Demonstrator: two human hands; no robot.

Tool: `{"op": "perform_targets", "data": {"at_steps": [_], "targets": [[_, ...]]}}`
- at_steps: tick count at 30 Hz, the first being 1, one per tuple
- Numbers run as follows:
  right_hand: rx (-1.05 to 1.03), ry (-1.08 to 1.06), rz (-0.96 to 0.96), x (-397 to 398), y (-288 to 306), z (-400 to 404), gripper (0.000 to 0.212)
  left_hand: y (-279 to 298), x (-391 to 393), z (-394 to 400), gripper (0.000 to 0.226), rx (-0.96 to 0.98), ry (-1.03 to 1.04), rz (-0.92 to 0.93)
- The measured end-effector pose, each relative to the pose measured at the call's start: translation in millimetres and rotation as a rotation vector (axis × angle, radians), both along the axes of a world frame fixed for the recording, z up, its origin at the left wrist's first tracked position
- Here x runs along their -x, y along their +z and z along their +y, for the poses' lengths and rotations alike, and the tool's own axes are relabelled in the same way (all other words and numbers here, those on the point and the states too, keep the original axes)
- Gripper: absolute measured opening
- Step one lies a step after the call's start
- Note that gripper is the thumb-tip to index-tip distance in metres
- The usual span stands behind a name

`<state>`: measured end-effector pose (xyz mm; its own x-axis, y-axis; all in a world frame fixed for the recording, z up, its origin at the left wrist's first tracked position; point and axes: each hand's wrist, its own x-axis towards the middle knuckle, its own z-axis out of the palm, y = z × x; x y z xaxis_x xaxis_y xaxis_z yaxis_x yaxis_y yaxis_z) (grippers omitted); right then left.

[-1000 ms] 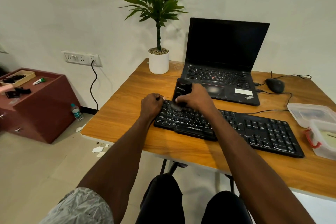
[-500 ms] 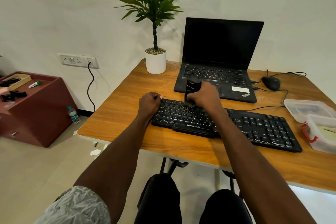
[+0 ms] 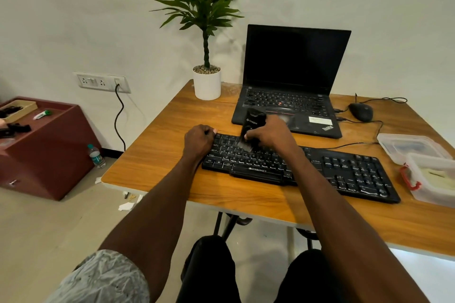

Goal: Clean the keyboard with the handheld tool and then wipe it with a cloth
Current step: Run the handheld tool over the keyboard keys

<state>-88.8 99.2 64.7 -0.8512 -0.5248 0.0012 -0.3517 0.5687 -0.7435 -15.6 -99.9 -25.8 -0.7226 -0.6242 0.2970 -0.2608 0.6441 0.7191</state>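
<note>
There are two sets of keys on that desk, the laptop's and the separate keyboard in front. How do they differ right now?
The keyboard lies flat and long near the desk's front edge; the laptop stands open behind it with a dark screen. The keyboard is wider, with a number pad; the laptop's keys are compact, with a red dot. The left hand steadies the keyboard while the right hand holds a handheld tool on it; nobody touches the laptop. Both are black.

We count two hands, left [image 3: 199,141] and right [image 3: 270,132], one black tool [image 3: 253,123] and one keyboard [image 3: 344,170] on the single worktop [image 3: 172,145]. There is one laptop [image 3: 293,81], one mouse [image 3: 361,111], one potted plant [image 3: 206,83] and two clear plastic boxes [image 3: 413,147] [image 3: 440,179]. Off the worktop we count one cabinet [image 3: 49,155], one bottle [image 3: 96,156] on the floor and one wall socket strip [image 3: 102,82]
</note>
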Motion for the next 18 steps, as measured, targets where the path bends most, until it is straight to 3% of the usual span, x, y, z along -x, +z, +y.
{"op": "perform_targets", "data": {"at_steps": [3,7,11,15,18], "targets": [[-0.003,-0.067,0.124,3,5,0,0.042,0,0,0,0.028,-0.001,-0.001,-0.005],[-0.014,0.065,-0.06,-2,3,1,0.043,0,0,0,0.028,-0.009,-0.005,-0.011],[-0.015,-0.127,0.112,6,8,12,0.043,1,-1,0,0.027,-0.011,-0.002,-0.01],[0.038,0.023,-0.101,2,2,12,0.05,4,-2,1,0.029,-0.013,-0.011,-0.026],[0.0,-0.077,0.003,5,1,16,0.049,6,-4,3,0.029,-0.016,-0.014,-0.03]]}}
